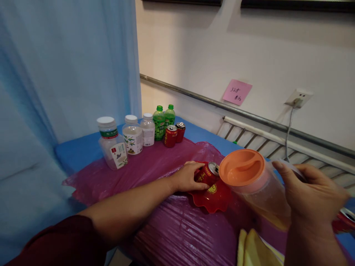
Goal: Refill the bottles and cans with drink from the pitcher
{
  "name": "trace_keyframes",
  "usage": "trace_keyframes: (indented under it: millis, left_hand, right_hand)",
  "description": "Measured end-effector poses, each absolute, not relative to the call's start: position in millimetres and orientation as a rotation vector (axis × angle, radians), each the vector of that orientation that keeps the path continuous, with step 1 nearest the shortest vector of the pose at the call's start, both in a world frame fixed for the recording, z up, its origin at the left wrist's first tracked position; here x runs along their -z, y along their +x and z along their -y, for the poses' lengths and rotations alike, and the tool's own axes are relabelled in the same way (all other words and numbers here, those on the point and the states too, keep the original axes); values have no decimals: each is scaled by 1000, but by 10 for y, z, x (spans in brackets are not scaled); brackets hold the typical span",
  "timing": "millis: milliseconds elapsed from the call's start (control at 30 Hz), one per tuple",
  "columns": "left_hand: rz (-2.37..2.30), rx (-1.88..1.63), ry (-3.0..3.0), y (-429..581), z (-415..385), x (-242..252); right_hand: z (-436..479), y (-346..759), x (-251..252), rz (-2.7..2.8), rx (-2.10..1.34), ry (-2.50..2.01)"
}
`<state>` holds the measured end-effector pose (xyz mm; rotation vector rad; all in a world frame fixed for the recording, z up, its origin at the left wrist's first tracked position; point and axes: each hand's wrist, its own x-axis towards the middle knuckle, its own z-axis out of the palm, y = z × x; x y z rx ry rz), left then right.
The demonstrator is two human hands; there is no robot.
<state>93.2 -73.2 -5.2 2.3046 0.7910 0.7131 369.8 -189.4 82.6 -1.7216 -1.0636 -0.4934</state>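
Note:
My left hand (pixel 188 177) is wrapped round a red drink can (pixel 207 173) that leans tilted over a red scalloped bowl (pixel 213 197) on the purple plastic sheet (pixel 172 229). My right hand (pixel 310 194) grips the handle side of a clear pitcher with an orange lid (pixel 242 168), tipped toward the can and bowl; amber liquid shows inside it. The pitcher's lid nearly touches the can's top.
At the back stand three white-capped clear bottles (pixel 112 142), two green bottles (pixel 163 122) and two red cans (pixel 173 135). A yellow cloth (pixel 253 247) lies at the near edge. A blue curtain hangs left; a wall socket (pixel 298 98) and pink note (pixel 237 91) are on the wall.

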Motion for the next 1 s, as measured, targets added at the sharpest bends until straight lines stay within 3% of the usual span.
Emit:
trace_keyframes:
  millis: [1000]
  left_hand:
    - [-785, -715, 2303, 935, 742, 33]
  right_hand:
    - [1876, 3734, -799, 1060, 488, -1719]
